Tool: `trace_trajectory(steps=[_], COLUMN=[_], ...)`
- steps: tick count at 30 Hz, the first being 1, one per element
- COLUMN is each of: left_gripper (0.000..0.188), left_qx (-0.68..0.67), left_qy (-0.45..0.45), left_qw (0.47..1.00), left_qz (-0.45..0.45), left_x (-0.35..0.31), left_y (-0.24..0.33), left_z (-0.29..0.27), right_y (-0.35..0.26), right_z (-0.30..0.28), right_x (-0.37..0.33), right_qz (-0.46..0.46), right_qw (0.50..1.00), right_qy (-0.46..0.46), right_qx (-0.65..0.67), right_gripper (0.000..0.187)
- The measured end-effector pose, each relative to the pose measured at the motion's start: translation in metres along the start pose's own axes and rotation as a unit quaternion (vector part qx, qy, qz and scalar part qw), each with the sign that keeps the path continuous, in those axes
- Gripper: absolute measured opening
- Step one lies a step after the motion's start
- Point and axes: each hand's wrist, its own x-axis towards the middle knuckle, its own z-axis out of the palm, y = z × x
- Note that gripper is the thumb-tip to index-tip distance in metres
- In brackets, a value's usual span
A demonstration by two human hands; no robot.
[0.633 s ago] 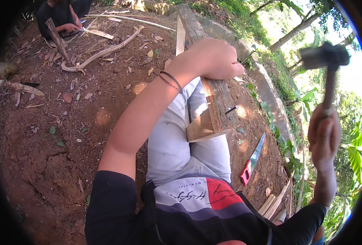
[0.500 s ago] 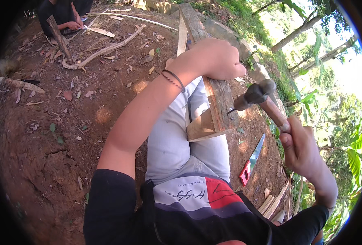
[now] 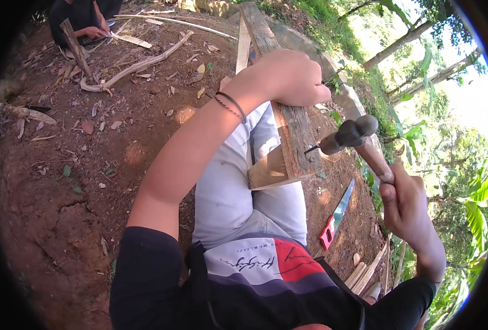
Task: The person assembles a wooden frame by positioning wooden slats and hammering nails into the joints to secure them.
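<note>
A rough wooden plank [image 3: 298, 135] runs away from me between my legs, with a shorter board [image 3: 270, 165] joined at its near end. My left hand [image 3: 298, 80] is closed over the plank's edge further up; its fingertips are partly hidden. In my right hand [image 3: 406, 206] is the wooden handle of a claw hammer [image 3: 349, 133]. The hammer's head hovers close to a dark nail [image 3: 311, 149] that sticks out at a slant from the plank's near end. Whether hammer and nail touch is hard to see.
A red-handled handsaw [image 3: 337, 214] lies on the dirt to my right, with several wood strips [image 3: 365, 272] nearer me. A crooked branch [image 3: 139, 66] lies at far left, where another person's hands [image 3: 98, 32] hold a strip. A low concrete edge [image 3: 310, 47] borders the plants.
The hammer head has shifted slightly right and down, a little further from the nail. My left hand keeps its place on the plank. The whole view has drifted slightly.
</note>
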Motion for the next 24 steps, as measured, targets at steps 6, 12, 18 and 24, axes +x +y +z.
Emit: trace_trajectory(steps=[6, 12, 18, 24], left_gripper=[0.037, 0.037, 0.038, 0.037], left_qx=[0.017, 0.015, 0.025, 0.021], left_qy=[0.024, 0.024, 0.043, 0.042], left_qw=[0.999, 1.000, 0.998, 0.999], left_qz=[0.012, 0.002, 0.024, 0.024], left_x=[0.002, 0.003, 0.007, 0.007], left_y=[-0.002, 0.001, 0.001, 0.003], left_z=[0.001, -0.010, -0.001, 0.002], right_y=[0.011, 0.002, 0.006, 0.009], right_z=[0.003, 0.001, 0.019, 0.005], right_x=[0.005, 0.011, -0.001, 0.001], right_qz=[0.021, 0.043, -0.007, -0.046], right_qw=[0.997, 0.990, 0.882, 0.932], right_qy=[-0.067, -0.016, -0.174, -0.142], right_qx=[-0.028, -0.133, -0.438, -0.332], right_gripper=[0.035, 0.042, 0.032, 0.039])
